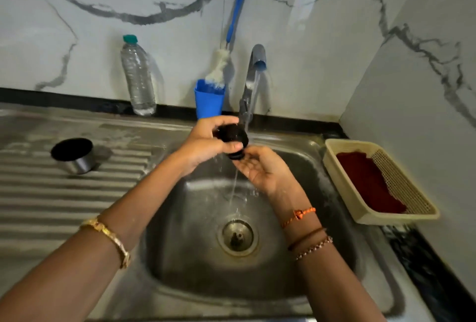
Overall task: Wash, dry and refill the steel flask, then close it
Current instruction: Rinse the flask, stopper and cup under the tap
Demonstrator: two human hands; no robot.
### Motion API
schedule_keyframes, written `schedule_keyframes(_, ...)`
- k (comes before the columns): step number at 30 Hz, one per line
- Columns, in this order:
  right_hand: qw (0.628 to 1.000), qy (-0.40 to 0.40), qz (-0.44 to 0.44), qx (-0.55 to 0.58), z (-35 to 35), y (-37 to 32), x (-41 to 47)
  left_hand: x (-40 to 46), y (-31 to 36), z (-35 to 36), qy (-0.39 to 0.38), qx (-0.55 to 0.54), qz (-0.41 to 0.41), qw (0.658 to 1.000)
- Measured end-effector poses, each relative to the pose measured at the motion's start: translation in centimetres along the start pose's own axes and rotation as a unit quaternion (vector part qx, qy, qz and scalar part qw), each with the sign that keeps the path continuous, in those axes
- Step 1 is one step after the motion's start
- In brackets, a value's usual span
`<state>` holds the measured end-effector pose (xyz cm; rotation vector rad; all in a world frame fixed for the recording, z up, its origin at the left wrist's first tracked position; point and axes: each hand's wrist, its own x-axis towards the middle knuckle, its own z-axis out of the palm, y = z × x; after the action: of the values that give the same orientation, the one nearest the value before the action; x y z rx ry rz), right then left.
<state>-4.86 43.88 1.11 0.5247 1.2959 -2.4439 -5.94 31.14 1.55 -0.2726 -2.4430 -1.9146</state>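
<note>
Head view: white grey-veined marble walls [322,12], black skirting, wet ribbed steel drainboard [51,193]. Left hand [203,141] fingers clamp black round flask stopper [233,139] under tap stream [235,177] over steel sink basin [296,218]. Right hand [262,167] fingers spread, cupped beneath stopper. Steel flask cup [73,155] stands on drainboard. Beige plastic basket [360,215] at right.

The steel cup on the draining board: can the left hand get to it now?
Probably not at once: the left hand is gripping the black stopper under the tap's stream. Once freed, the path to the steel cup looks open, with nothing standing between.
</note>
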Motion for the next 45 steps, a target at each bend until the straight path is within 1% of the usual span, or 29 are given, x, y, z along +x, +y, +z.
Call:
schedule_keyframes(3, 1.000, -0.024, 0.012, -0.015, 1.1, 1.0, -1.2, -1.3, 0.5, -1.7, 0.019, 0.036, 0.029, 0.999)
schedule_keyframes(5, 0.997, -0.032, 0.012, -0.067, 2.2, 1.6, -1.7, -2.2, 0.8, -3.0, 0.037, 0.052, 0.039, 0.997)
schedule_keyframes(7, 0.993, -0.048, 0.015, -0.109, 3.7, 2.8, -2.2, -3.4, 0.7, -4.5, 0.045, 0.060, 0.039, 0.996)
schedule_keyframes(9, 0.990, -0.062, 0.000, -0.128, 5.2, 4.4, -2.3, -4.6, 0.4, -6.1, 0.037, 0.054, 0.032, 0.997)
schedule_keyframes(12, 0.989, -0.050, -0.038, -0.136, 7.7, 7.4, -2.5, -6.2, -0.3, -8.7, 0.039, 0.002, -0.010, 0.999)
schedule_keyframes(15, 0.989, -0.025, -0.055, -0.137, 9.6, 10.0, -2.7, -7.3, -1.6, -11.0, 0.082, -0.050, -0.037, 0.995)
schedule_keyframes(17, 0.983, -0.008, -0.061, -0.172, 10.9, 12.2, -2.8, -8.5, -2.8, -12.8, 0.125, -0.065, -0.075, 0.987)
schedule_keyframes(19, 0.972, 0.002, -0.066, -0.225, 12.6, 14.8, -2.7, -9.8, -4.0, -15.2, 0.142, -0.095, -0.124, 0.977)
schedule_keyframes(21, 0.963, 0.015, -0.063, -0.262, 14.9, 17.8, -2.8, -11.5, -5.5, -18.4, 0.150, -0.089, -0.163, 0.971)
schedule_keyframes(23, 0.958, 0.020, -0.063, -0.280, 17.1, 20.4, -2.8, -12.5, -7.0, -21.6, 0.160, -0.060, -0.175, 0.970)
schedule_keyframes(26, 0.955, 0.013, -0.096, -0.279, 21.3, 23.6, -2.1, -13.3, -8.9, -26.3, 0.197, -0.060, -0.160, 0.966)
schedule_keyframes(28, 0.953, 0.029, -0.124, -0.277, 23.4, 25.4, -1.1, -13.7, -9.8, -28.0, 0.239, -0.064, -0.140, 0.959)
schedule_keyframes(30, 0.941, 0.052, -0.150, -0.298, 25.8, 27.1, 0.1, -14.0, -10.2, -29.4, 0.297, -0.063, -0.111, 0.946)
schedule_keyframes(32, 0.923, 0.061, -0.177, -0.337, 27.7, 27.9, 1.6, -13.6, -10.8, -30.6, 0.332, -0.054, -0.098, 0.937)
schedule_keyframes(34, 0.905, 0.062, -0.204, -0.368, 29.3, 27.8, 3.3, -13.0, -11.3, -31.9, 0.332, -0.038, -0.107, 0.936)
schedule_keyframes(37, 0.879, 0.058, -0.224, -0.417, 30.7, 27.9, 5.5, -12.0, -12.6, -33.5, 0.309, -0.021, -0.120, 0.943)
schedule_keyframes(42, 0.860, 0.058, -0.219, -0.456, 31.5, 28.1, 8.1, -10.1, -15.2, -34.1, 0.293, -0.005, -0.148, 0.944)
schedule_keyframes(45, 0.833, 0.048, -0.238, -0.498, 31.6, 27.3, 9.1, -9.1, -16.4, -34.3, 0.292, 0.055, -0.138, 0.945)
